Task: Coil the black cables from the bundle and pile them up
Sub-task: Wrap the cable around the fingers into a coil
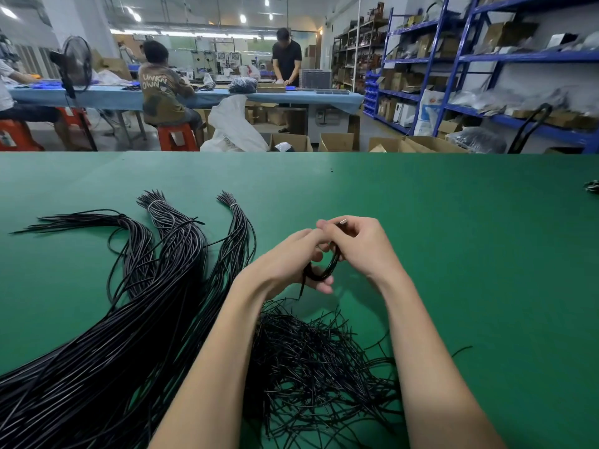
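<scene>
Two bare forearms reach out from the near edge of the green table [453, 222]. Between them, close to that edge, lies a tangled pile of thin black wires [317, 358]. To its left a thick cable bundle [107, 335] sweeps from the near left corner toward the middle of the table, fanning into three bunches whose tips point at the far edge; two of those bunches are tied near their ends with a white band [155, 204].

Above the tangle, the left hand [291, 260] and the right hand [359, 244] meet around a small coiled black cable [324, 270]. The left grip has its fingers curled round the loop from below. The right grip pinches a strand at the top of the loop, and a small metal connector end [343, 221] sticks out by its fingertips. A loose tail of cable hangs from the loop toward the tangle.

At the far right edge sits a small dark object [593, 186], too cropped to identify. Beyond the table, people work at a long blue table [97, 95], with blue shelving [486, 59] to the right.
</scene>
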